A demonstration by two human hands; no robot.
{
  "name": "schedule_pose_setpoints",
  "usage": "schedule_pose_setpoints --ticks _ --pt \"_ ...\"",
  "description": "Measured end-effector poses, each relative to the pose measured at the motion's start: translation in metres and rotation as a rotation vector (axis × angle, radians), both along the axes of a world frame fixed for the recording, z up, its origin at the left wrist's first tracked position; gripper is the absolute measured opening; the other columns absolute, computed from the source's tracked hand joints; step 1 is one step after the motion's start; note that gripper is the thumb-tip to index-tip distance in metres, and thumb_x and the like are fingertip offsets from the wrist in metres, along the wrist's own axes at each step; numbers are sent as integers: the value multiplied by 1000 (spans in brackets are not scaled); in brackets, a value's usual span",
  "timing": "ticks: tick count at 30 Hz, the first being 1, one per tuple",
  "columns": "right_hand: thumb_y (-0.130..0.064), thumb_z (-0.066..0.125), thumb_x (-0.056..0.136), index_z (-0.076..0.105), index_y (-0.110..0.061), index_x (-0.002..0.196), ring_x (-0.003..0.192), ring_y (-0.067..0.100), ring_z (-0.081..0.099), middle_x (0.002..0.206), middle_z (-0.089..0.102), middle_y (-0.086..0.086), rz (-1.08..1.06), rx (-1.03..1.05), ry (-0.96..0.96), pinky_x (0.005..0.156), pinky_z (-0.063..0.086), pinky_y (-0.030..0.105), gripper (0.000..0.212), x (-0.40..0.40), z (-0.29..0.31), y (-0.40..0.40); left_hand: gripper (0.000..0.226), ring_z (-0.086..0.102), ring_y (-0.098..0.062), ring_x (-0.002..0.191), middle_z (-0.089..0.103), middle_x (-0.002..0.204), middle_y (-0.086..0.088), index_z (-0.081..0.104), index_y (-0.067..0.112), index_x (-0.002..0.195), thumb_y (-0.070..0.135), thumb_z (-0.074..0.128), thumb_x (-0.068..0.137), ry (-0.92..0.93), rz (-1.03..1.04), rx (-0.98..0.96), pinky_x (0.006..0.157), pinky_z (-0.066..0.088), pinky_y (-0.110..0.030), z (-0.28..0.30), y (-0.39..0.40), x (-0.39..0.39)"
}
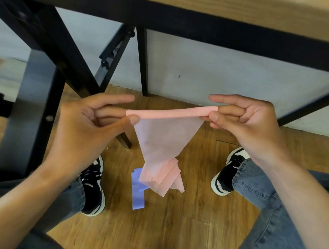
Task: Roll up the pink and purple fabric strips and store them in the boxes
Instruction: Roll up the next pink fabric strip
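Observation:
I hold a pink fabric strip [166, 141] stretched level between both hands, above the floor. Its top edge is rolled into a thin tube. My left hand [89, 125] pinches the tube's left end between thumb and fingers. My right hand [247, 121] pinches the right end the same way. The loose rest of the strip hangs down and its tail lies folded on the wooden floor. A purple fabric strip [137, 190] lies flat on the floor, partly under the pink tail. No box is in view.
A black table frame [68, 58] with slanted legs stands ahead and to the left, under a wooden tabletop [268, 10]. My two shoes [93, 184] rest on the wooden floor either side of the strips. A pale wall runs behind.

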State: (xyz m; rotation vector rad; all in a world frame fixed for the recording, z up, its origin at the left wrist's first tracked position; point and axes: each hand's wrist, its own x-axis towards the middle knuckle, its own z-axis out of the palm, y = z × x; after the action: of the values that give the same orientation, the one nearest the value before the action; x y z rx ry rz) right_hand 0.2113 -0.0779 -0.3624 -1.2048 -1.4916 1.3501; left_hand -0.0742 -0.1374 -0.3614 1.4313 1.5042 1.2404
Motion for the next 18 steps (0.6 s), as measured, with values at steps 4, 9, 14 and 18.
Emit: schedule_pose_setpoints --ticks 4,9,14,18 --pt "-9 75 90 76 -12 103 80 17 78 89 80 -1 -24 159 -182 63 63 32 13 -3 -4 -5 26 72 3 84 76 96 12 76 15 109 20 78 83 354 -18 133 75 56 -11 1 -4 -1" --pt "-7 70 94 70 -9 98 68 25 76 78 76 8 19 108 -95 54 58 31 4 -4 0 -5 17 74 -5 71 76 78 11 77 16 103 20 77 86 255 13 127 68 58 -15 2 -8 3" --pt "-18 74 83 74 -17 93 86 29 78 91 79 10 12 37 127 71 62 28 10 -6 4 -5 19 77 -18 85 79 94 2 76 11 103 16 76 84 -45 10 44 77 63 -30 3 -3 -2" --pt "-11 74 85 72 -18 107 93 25 78 100 80 5 12 53 92 76 63 28 24 -4 2 -3 26 77 -15 85 79 95 5 74 11 107 13 78 82 -11 19 57 76 62 -26 3 -1 -3"
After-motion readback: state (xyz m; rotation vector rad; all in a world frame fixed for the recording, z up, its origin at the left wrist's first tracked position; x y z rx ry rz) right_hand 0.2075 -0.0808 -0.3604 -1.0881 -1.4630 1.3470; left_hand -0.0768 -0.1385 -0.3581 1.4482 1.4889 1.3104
